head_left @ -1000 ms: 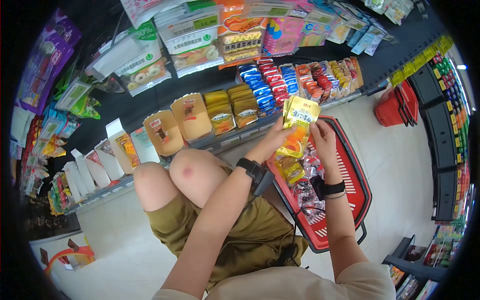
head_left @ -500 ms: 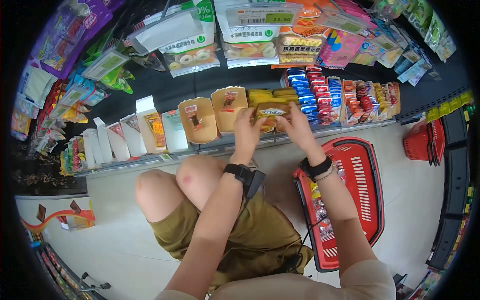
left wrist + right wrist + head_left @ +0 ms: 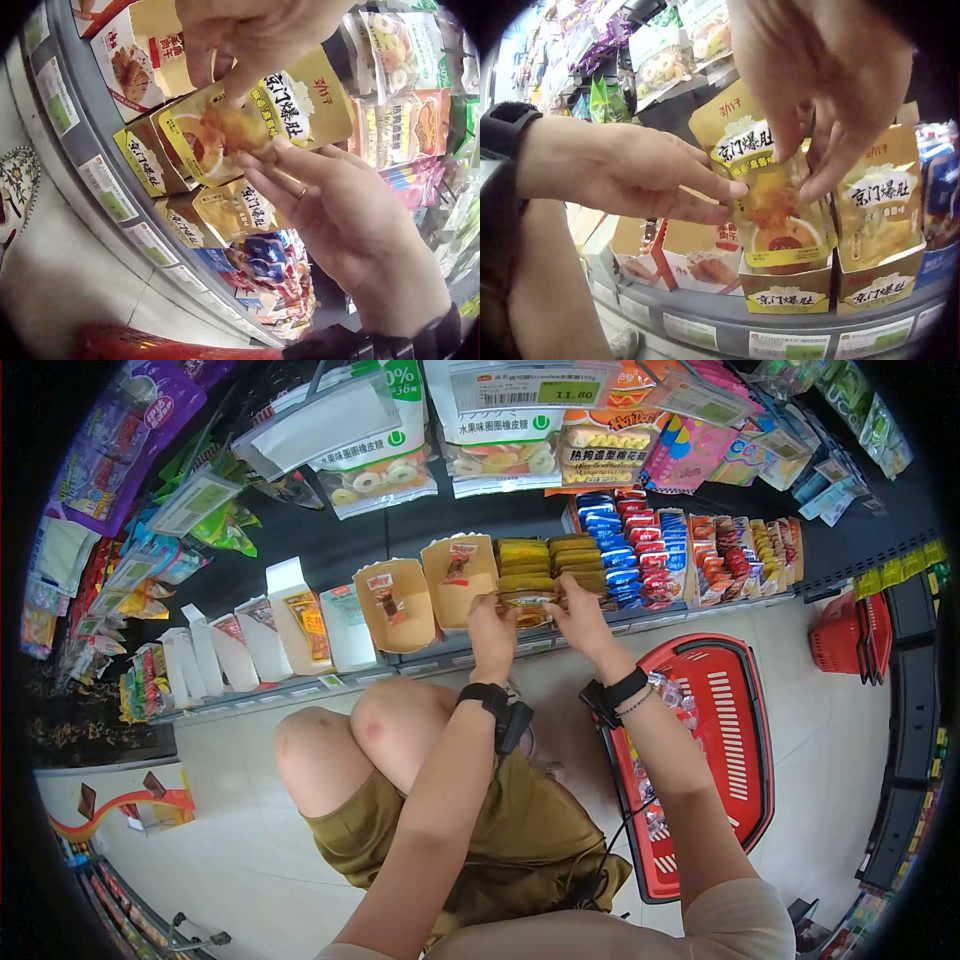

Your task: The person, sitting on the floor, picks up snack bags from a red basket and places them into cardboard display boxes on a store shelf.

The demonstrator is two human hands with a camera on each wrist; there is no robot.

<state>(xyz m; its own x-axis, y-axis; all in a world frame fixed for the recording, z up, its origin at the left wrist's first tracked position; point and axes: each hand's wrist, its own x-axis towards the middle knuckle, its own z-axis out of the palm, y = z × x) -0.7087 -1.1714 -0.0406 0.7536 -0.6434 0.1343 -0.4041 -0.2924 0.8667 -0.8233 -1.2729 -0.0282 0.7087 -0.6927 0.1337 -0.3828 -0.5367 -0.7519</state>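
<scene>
Both hands are at the low shelf, around a yellow snack packet (image 3: 780, 217) with black lettering and a bowl of food printed on it. My left hand (image 3: 490, 635) pinches one side edge of the packet. On the opposite edge, the fingers and thumb of my right hand (image 3: 585, 622) pinch it. The packet stands with its lower end in an open-fronted cardboard display box (image 3: 787, 294). Right beside that box is a matching display box (image 3: 877, 291) filled with packets of the same kind.
A red shopping basket (image 3: 735, 760) with wrapped snacks stands on the floor by my right arm. Nearly bare cardboard boxes (image 3: 398, 622) line the shelf to the left; blue packets (image 3: 622, 572) lie to the right. Bagged candy (image 3: 380, 470) hangs overhead. A second red basket (image 3: 838, 640) is farther right.
Both hands have carried the yellow packets from above the basket forward and left to the shelf, then lowered them into the display box. The head view has shifted toward the shelf.
</scene>
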